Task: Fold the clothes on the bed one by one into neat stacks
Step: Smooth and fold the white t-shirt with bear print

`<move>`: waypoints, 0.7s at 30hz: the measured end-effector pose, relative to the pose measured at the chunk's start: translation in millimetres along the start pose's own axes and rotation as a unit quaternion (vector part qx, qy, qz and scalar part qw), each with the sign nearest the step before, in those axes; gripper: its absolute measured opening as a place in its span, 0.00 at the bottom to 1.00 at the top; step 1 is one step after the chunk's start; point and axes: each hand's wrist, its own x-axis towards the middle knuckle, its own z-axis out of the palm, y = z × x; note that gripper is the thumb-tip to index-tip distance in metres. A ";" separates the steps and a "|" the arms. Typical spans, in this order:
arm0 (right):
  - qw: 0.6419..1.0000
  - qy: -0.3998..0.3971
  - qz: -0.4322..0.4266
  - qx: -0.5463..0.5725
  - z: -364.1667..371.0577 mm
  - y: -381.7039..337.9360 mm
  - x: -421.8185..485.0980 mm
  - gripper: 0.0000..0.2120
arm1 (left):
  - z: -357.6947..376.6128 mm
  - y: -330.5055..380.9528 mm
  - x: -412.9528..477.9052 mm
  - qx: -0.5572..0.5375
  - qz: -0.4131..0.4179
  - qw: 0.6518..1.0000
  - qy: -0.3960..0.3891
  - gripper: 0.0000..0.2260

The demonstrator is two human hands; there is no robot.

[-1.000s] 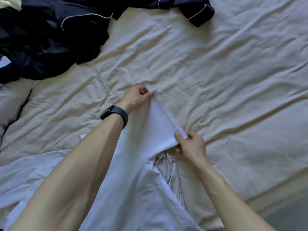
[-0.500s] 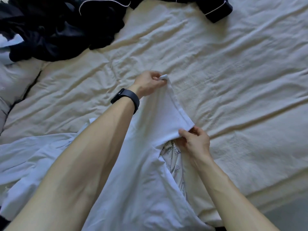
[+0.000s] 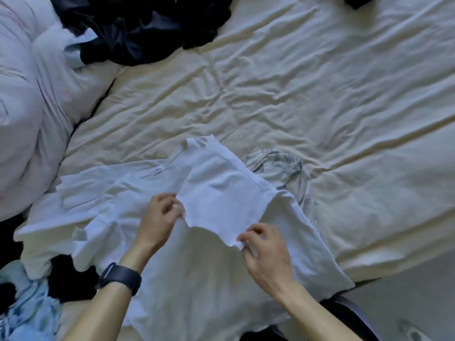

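Looking down on a bed (image 3: 320,99) in a creased cream sheet, filling most of the frame. Passing over a bulky pale duvet (image 3: 29,107) bunching along the left edge. Finding a heap of dark clothes (image 3: 142,28) lying at the top, left of centre, touching the duvet. Working on a white shirt (image 3: 197,286) spreading over the bed's near edge in the lower middle of the frame, partly covering a pale patterned garment (image 3: 283,163) showing just right of it. Noting a light blue garment (image 3: 27,313) crumpling in the lower left corner, with something black (image 3: 71,281) lying between it and the shirt. Holding a flap of the shirt folded back over its body, hanging a little above the cloth beneath. Pinching the flap's left corner with the left hand (image 3: 157,222), grip closing tight on the fabric, fingers curling in around the thumb. Pinching the flap's lower right corner with the right hand (image 3: 266,252), grip closing on the hem between thumb and fingertips, the other fingers curling. Wearing a dark watch (image 3: 120,276) on the left wrist.
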 end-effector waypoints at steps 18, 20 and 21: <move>0.692 0.081 0.526 0.488 -5.8 15.9 95.3 0.08 | 27.7 81.1 164.8 0.001 -0.076 0.992 -0.105 0.11; 0.668 0.120 0.507 0.532 -10.6 20.4 96.6 0.07 | 23.0 88.2 166.2 -0.091 -0.046 0.986 -0.131 0.09; 0.655 0.140 0.493 0.555 -13.8 25.2 98.8 0.07 | 24.0 93.2 171.4 -0.123 -0.028 0.983 -0.137 0.09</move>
